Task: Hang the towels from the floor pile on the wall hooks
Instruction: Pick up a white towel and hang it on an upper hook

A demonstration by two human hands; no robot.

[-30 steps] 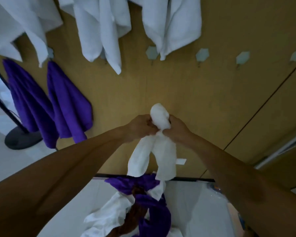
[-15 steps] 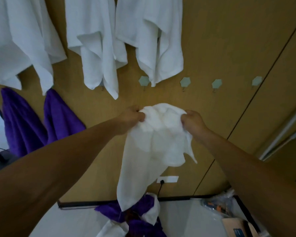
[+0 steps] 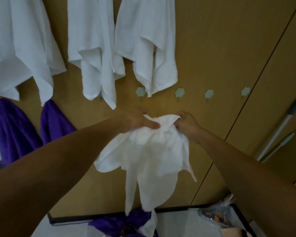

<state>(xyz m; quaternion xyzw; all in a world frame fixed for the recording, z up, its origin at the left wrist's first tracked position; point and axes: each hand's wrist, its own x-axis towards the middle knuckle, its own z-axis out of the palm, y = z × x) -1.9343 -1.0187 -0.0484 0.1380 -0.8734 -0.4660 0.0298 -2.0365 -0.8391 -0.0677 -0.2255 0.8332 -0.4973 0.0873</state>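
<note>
white towel | held up, draped | below wall hooks

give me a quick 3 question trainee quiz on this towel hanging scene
1. True or false: both hands grip the white towel.
2. How many bare hooks show in the lower row? A) one B) four C) seven
3. What colour are the two towels hanging at lower left?

Key:
1. True: the left hand and right hand hold its top edge.
2. B, starting at the first bare hook.
3. Purple.
</note>
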